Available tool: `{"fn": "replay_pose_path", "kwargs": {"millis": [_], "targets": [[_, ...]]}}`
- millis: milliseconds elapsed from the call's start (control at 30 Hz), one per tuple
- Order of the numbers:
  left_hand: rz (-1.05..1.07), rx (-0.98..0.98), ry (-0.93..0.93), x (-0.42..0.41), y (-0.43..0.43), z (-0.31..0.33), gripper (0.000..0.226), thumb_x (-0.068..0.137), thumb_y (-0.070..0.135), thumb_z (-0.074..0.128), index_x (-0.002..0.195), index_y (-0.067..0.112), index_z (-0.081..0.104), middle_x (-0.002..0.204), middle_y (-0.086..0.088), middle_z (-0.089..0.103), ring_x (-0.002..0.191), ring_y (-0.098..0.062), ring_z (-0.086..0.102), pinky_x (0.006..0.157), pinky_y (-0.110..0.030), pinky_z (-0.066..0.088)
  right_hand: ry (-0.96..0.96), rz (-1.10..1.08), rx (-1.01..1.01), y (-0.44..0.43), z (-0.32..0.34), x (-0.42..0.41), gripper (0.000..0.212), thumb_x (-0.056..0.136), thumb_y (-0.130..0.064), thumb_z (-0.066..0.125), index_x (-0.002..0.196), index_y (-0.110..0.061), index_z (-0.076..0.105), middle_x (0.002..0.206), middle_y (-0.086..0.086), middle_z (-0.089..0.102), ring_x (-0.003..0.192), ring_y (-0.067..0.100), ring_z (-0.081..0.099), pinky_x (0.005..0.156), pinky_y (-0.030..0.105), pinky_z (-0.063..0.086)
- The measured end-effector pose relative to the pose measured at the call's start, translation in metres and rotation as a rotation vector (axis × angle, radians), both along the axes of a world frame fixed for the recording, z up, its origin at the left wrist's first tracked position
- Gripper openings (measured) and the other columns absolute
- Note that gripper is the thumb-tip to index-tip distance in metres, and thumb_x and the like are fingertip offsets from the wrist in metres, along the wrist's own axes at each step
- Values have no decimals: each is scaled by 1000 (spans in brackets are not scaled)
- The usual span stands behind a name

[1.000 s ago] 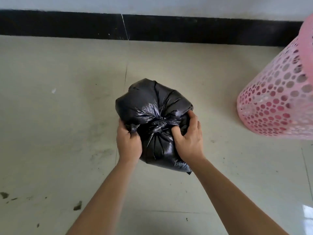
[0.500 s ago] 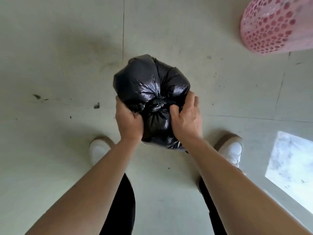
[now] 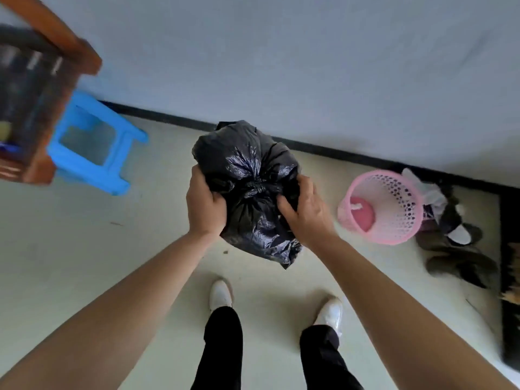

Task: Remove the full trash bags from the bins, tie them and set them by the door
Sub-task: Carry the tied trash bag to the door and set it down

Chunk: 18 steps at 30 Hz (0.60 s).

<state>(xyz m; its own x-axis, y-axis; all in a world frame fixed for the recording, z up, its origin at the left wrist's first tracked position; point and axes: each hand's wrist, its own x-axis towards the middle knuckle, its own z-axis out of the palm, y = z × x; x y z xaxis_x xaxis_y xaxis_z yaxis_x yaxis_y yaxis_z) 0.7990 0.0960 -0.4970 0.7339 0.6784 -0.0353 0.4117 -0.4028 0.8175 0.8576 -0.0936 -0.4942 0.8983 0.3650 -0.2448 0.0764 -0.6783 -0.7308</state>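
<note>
Black bag point(image 3: 244, 161) knotted, held mid-frame above floor; left hand point(image 3: 204, 209), right hand point(image 3: 308, 213) both grasping it beside knot point(image 3: 260, 190). Tying looks done; next: carry to door, not in view

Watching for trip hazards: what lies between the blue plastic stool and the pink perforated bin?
Head view: only the knotted black plastic trash bag, gripped by the left hand and right hand; visible floor is bare.

The wooden furniture point(image 3: 42, 88) at upper left is blurred and cut by the edge, its contents unreadable. Fingertips of the left grip point(image 3: 204, 206) and right grip point(image 3: 306, 212) are hidden in folds of the black bag point(image 3: 247, 164). The dark mat point(image 3: 510, 277) runs off the right edge.
</note>
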Motion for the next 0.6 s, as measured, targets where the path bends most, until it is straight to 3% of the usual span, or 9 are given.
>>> {"fn": "replay_pose_path", "kwargs": {"millis": [100,200,300,400,433,467,500,533,600], "targets": [[64,77,-167,13,12,117,59,69,-23,35,124,-6,50,109,-23,65,99,-37,62,81,-19,38,-85,26,123,12,115,26,57,95,-45,59,141,-19,38,133,6,57,116,26,57,86,27,38],[166,132,-287,-4,16,216,59,71,-20,34,127,-11,49,112,-26,64,102,-35,57,82,-7,35,-132,92,242,26,206,33,58,93,-51,61,138,-23,39,115,0,66,107,23,63,85,31,47],[259,167,-422,-43,24,289,69,70,-8,31,138,-8,45,122,-24,64,110,-28,59,91,-10,37,-150,193,351,48,279,21,56,91,-50,65,135,-24,42,94,-19,59,94,17,66,85,37,56],[383,196,-478,-92,43,335,69,77,-8,33,146,-5,40,133,-14,57,127,-5,47,104,-5,31,-165,323,410,83,328,-4,56,89,-51,67,133,-26,44,91,-19,59,87,10,67,82,39,59],[416,214,-490,-110,52,345,68,78,-11,34,145,2,42,130,-8,56,128,-4,45,107,-9,32,-175,368,425,98,340,-16,57,89,-51,67,133,-26,44,92,-18,60,87,10,67,81,40,59],[450,237,-492,-130,62,355,68,79,-10,34,142,14,44,126,-6,58,127,-16,49,110,-20,38,-184,409,440,113,349,-29,57,88,-52,67,133,-26,44,92,-17,60,87,9,67,81,39,59],[488,251,-486,-150,74,361,67,78,-7,34,136,24,46,118,-8,61,119,-29,54,106,-33,44,-195,449,450,130,357,-44,57,89,-52,67,134,-26,43,92,-17,61,87,9,66,82,38,59],[532,243,-482,-171,85,368,64,77,-5,33,133,24,47,111,-9,62,106,-33,57,95,-37,47,-206,492,459,147,364,-61,57,90,-51,66,135,-26,42,92,-16,61,87,8,66,82,36,58],[600,215,-496,-215,108,379,59,76,-2,32,132,10,48,103,-7,61,91,-25,56,76,-26,41,-231,580,471,183,375,-100,60,92,-51,64,138,-25,38,99,-15,62,90,9,64,84,33,55]]}}
